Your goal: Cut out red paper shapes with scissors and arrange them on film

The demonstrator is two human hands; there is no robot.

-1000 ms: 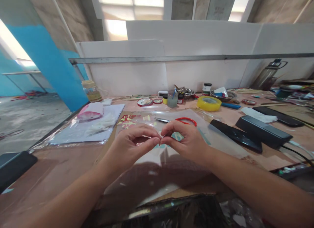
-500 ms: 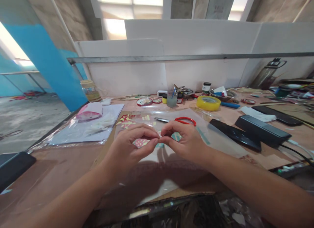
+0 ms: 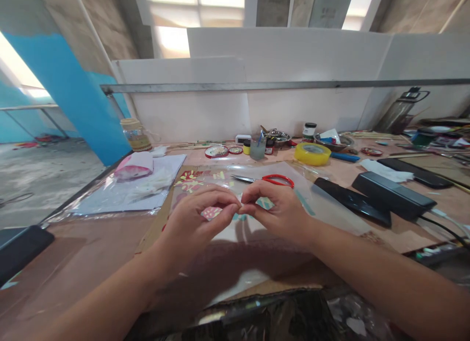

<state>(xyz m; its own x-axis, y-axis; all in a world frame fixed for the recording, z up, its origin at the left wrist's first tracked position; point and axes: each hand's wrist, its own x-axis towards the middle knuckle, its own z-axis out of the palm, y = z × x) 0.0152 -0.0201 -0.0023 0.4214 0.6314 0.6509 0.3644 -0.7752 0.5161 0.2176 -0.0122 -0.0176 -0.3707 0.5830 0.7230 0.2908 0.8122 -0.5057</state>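
Note:
My left hand (image 3: 205, 213) and my right hand (image 3: 273, 206) meet fingertip to fingertip above a translucent sheet (image 3: 330, 218). Thumb and forefinger are pinched on both hands. Something tiny and pale shows between the tips, too small to name. Just beyond the right hand lie red-handled scissors (image 3: 277, 180), blades pointing left. Red and yellow cut-out shapes (image 3: 191, 181) lie on the work surface past my left hand. A pink patterned piece (image 3: 211, 212) and teal pieces (image 3: 265, 203) are partly hidden behind my fingers.
Yellow tape roll (image 3: 312, 154), a cloudy cup (image 3: 257, 148) and small paint jars (image 3: 309, 131) stand at the back. To the right lie a black phone (image 3: 352, 201) and a dark power brick (image 3: 394, 195) with a cable. A pink-and-white packet (image 3: 134, 165) rests on white paper (image 3: 172, 174) at left.
Both hands keep their pinch. The fingertips have parted very slightly, and a bit more of the pale speck shows between them. The things on the table stay put.

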